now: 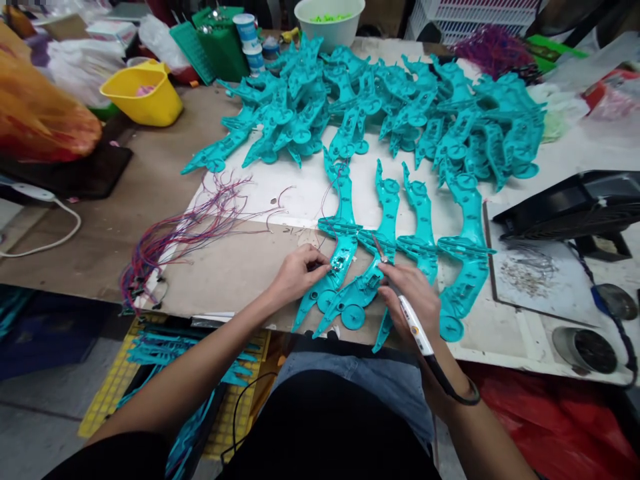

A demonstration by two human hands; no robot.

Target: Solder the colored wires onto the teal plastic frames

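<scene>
Several teal plastic shells lie in a row at the table's front edge. My left hand (301,270) is at the leftmost shell (345,200), its thumb and finger pinched at a small dark part inside it; what the fingertips hold is too small to make out. Thin red and blue wires run up along that shell. In my right hand (413,293) is a white soldering iron (415,325), its tip pointing up and left over the second shell (387,207). To the left, a bundle of red and blue wires (150,250) spreads over the brown board.
A large heap of teal shells (345,100) covers the back. On the right are a black fan (575,203), a tray with metal scraps (535,273) and a round tin (590,350). A yellow container (143,93) stands back left.
</scene>
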